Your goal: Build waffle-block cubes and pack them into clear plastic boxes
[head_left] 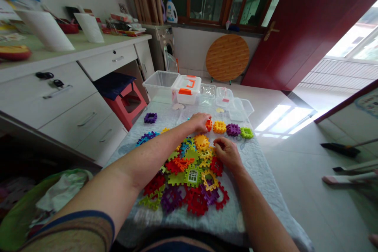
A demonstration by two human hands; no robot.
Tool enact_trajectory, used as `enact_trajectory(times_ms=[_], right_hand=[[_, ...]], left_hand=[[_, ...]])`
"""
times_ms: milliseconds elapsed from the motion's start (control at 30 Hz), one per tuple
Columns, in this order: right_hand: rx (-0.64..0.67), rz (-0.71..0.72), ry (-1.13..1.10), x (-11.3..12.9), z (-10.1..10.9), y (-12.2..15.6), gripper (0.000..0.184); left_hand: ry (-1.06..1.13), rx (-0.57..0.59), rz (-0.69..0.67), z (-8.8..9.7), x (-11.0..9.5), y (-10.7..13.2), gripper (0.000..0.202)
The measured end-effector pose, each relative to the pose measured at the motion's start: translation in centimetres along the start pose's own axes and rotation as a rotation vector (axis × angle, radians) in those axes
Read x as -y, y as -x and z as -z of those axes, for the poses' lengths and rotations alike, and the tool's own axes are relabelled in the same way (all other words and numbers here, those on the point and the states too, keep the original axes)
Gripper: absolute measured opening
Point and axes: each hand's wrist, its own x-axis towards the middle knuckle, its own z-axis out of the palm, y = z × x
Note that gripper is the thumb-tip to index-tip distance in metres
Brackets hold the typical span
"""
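A heap of coloured plastic interlocking tiles (189,177) lies on a small table with a pale grey cloth (260,173). My left hand (199,121) reaches past the heap, fingers closed on a red tile (208,124). That tile is at the left end of a row made of an orange tile (219,127), a purple tile (233,129) and a green tile (247,132). My right hand (226,152) rests curled at the heap's right edge, fingertips on a tile that I cannot make out.
Clear plastic boxes (161,84), one with a white lid and orange latches (186,86), stand at the table's far end. A lone purple tile (150,117) lies at the left. White drawers (59,102), a red stool (125,104) and tiled floor (310,189) surround the table.
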Motion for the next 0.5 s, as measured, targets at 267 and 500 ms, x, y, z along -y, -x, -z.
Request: enact_trajectory(times_ms=[267, 500], right_hand=[[0.006, -0.016, 0.001, 0.2, 0.1, 0.0, 0.021], [-0.002, 0.012, 0.026, 0.3, 0.4, -0.1, 0.021]], left_hand=[[0.017, -0.071, -0.036, 1.0, 0.1, 0.8, 0.076], [0.221, -0.297, 0.004, 3.5, 3.7, 9.6, 0.057]])
